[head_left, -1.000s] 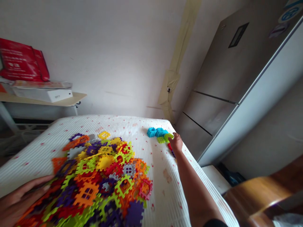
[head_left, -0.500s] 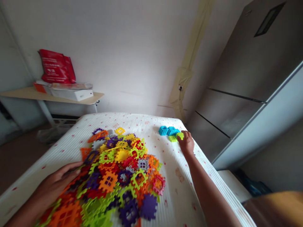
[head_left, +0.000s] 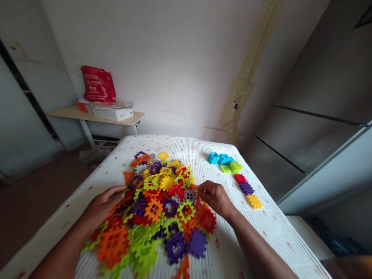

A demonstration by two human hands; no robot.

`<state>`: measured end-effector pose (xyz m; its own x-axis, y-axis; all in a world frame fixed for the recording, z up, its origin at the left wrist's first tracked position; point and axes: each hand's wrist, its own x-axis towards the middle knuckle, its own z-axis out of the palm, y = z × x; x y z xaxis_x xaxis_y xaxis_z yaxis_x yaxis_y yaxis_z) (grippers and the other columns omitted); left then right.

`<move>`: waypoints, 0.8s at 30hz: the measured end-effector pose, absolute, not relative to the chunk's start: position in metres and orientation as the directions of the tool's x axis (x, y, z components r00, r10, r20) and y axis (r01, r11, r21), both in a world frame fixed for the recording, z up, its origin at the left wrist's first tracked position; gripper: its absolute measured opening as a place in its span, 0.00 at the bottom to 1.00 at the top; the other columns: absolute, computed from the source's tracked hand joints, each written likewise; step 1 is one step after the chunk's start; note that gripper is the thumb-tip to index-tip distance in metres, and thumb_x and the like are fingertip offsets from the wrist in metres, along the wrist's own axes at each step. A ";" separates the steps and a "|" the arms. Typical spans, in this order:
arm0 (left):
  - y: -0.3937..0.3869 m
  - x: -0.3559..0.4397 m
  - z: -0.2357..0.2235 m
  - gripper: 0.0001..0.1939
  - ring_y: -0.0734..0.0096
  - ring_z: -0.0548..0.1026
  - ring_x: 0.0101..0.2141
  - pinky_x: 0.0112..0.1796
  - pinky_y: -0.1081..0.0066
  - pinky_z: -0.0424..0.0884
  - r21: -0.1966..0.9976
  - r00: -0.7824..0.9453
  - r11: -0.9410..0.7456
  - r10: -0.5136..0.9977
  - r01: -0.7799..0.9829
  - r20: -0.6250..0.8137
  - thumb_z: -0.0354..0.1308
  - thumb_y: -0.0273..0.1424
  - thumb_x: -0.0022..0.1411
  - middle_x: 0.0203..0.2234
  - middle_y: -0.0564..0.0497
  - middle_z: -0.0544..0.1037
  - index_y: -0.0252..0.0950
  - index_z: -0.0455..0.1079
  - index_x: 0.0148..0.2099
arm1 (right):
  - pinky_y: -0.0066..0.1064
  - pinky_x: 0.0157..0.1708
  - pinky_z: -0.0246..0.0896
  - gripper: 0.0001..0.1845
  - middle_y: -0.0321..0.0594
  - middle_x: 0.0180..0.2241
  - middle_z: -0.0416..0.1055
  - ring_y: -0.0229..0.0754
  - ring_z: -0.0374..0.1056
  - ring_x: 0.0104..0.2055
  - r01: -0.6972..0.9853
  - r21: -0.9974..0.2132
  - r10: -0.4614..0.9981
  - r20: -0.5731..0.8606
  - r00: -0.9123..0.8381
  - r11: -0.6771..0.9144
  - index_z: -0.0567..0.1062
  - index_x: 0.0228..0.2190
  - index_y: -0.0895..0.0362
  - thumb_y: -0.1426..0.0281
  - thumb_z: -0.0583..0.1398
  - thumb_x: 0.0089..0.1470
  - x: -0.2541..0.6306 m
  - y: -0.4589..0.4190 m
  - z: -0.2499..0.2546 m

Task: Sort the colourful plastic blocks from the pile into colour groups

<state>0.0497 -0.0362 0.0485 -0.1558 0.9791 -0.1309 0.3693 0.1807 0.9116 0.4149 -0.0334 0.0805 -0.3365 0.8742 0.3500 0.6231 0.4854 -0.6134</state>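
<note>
A heap of colourful interlocking plastic tiles (head_left: 154, 209), many with window-like cutouts, covers the middle of the patterned sheet. My left hand (head_left: 106, 201) lies along the heap's left edge, fingers stretched out and touching it. At the right edge, my right hand (head_left: 215, 197) pinches a tile beside a grey window tile (head_left: 190, 196); the fingers hide which one. To the right lie stacked blue tiles (head_left: 221, 159) and light green tiles (head_left: 235, 167). A red tile (head_left: 240, 178), a purple tile (head_left: 247, 188) and a yellow tile (head_left: 254, 201) line up in front of them.
The white dotted sheet (head_left: 180, 145) covers the surface up to the wall. Behind on the left, a small desk (head_left: 66, 112) carries a red bag (head_left: 99, 84) and a white box (head_left: 114, 113). A tall grey cabinet-like appliance (head_left: 293, 131) stands on the right.
My right hand has come back from the green tiles to the heap's right edge, leaving a light green tile there. The red, purple and yellow tiles are now uncovered. The view has turned left.
</note>
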 end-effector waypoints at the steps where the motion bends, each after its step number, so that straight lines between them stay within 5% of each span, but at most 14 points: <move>1: -0.036 0.049 0.047 0.31 0.57 0.75 0.42 0.42 0.67 0.71 0.915 -0.150 0.175 0.980 0.364 -0.128 0.57 0.50 0.48 0.41 0.46 0.79 0.34 0.68 0.48 | 0.24 0.28 0.58 0.06 0.37 0.28 0.71 0.34 0.66 0.28 0.610 -0.612 0.864 0.359 -0.352 0.503 0.74 0.29 0.56 0.70 0.56 0.54 0.409 -0.039 0.082; 7: -0.031 0.045 0.036 0.30 0.54 0.74 0.44 0.47 0.63 0.69 0.922 -0.185 0.146 0.979 0.359 -0.083 0.60 0.50 0.42 0.42 0.45 0.78 0.36 0.71 0.45 | 0.24 0.33 0.61 0.07 0.37 0.31 0.72 0.35 0.68 0.33 0.439 -0.505 0.652 0.402 -0.643 0.743 0.72 0.34 0.56 0.74 0.55 0.54 0.361 -0.082 0.084; 11: -0.030 0.043 0.032 0.31 0.55 0.74 0.44 0.44 0.64 0.70 0.927 -0.170 0.133 0.982 0.350 -0.077 0.58 0.49 0.44 0.42 0.45 0.78 0.34 0.70 0.47 | 0.27 0.34 0.63 0.09 0.41 0.41 0.71 0.38 0.67 0.37 0.405 -0.206 0.454 0.415 -0.789 0.891 0.71 0.40 0.55 0.71 0.55 0.57 0.328 -0.105 0.071; 16: -0.031 0.042 0.031 0.31 0.55 0.74 0.45 0.43 0.65 0.70 0.927 -0.164 0.126 0.984 0.354 -0.072 0.59 0.46 0.45 0.42 0.44 0.78 0.34 0.69 0.49 | 0.32 0.32 0.63 0.11 0.43 0.52 0.66 0.43 0.65 0.41 0.483 0.138 0.384 0.438 -0.813 0.865 0.70 0.44 0.53 0.68 0.53 0.60 0.307 -0.101 0.052; 24: -0.031 0.043 0.034 0.31 0.54 0.73 0.46 0.42 0.65 0.71 0.925 -0.178 0.120 0.982 0.359 -0.058 0.60 0.46 0.43 0.40 0.45 0.78 0.34 0.70 0.48 | 0.33 0.34 0.62 0.10 0.46 0.52 0.65 0.43 0.64 0.42 0.505 0.155 0.390 0.461 -0.797 0.849 0.72 0.41 0.55 0.69 0.54 0.59 0.296 -0.074 0.047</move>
